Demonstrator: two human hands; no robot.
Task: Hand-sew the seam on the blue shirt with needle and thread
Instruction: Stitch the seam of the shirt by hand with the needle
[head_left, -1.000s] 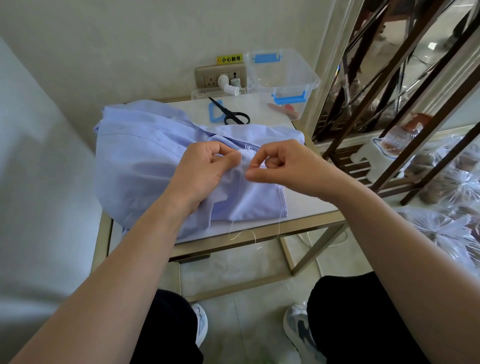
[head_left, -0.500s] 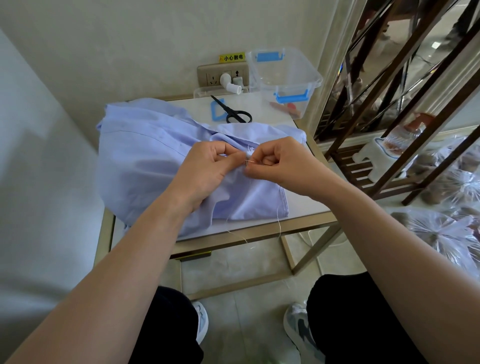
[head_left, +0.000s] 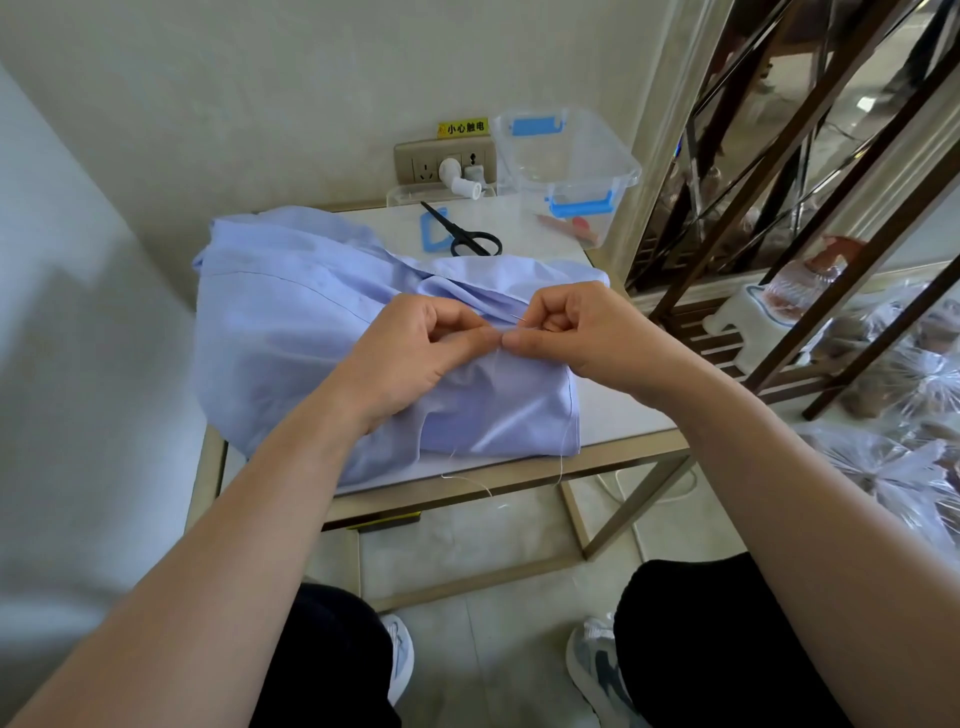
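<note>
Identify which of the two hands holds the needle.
The right hand: its fingers pinch the needle, while the left hand only pinches the blue shirt fabric beside it.

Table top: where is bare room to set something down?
Bare white table top shows right of the light blue shirt, and at the back between the black scissors and the clear plastic box. The shirt covers the rest.
</note>
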